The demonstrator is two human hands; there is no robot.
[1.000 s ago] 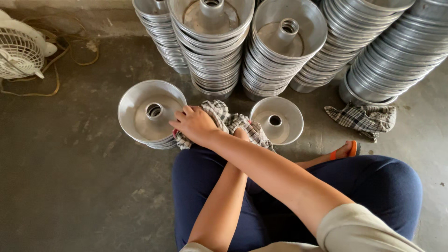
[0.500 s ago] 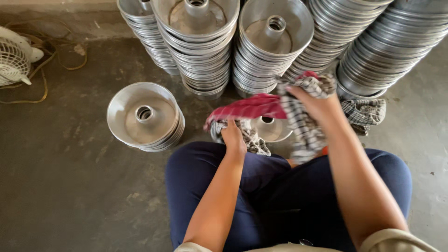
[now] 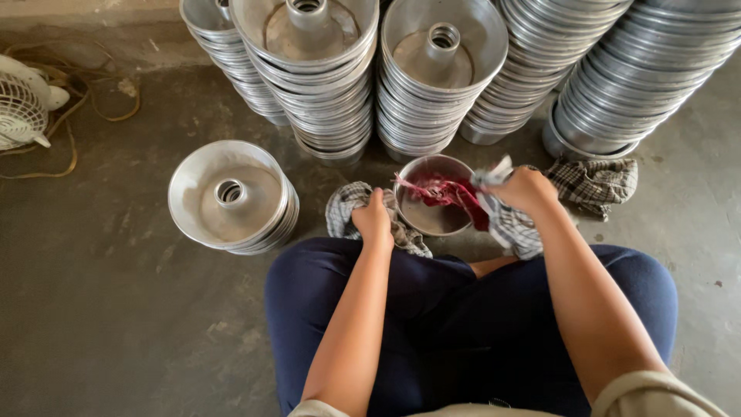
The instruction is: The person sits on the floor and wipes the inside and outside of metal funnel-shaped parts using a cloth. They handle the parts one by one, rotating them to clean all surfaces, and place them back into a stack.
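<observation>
Both hands grip cloth: left hand (image 3: 373, 220) clenches a checked cloth (image 3: 345, 208) beside the pan (image 3: 432, 197); right hand (image 3: 525, 189) pinches a red cloth (image 3: 444, 191) inside it. I judge the unsteadied pan may slide.

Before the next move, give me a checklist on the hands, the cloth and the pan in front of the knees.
1. Left hand gripping the checked cloth: ok.
2. Right hand holding the red and checked cloth: ok.
3. Single pan sits flat on the floor: ok.
4. Pan's centre tube visible: not ok, cloth covers it.
5. Pan's inside wiped clean: cannot tell.
6. Short stack of pans beside the left knee stands level: ok.
</observation>
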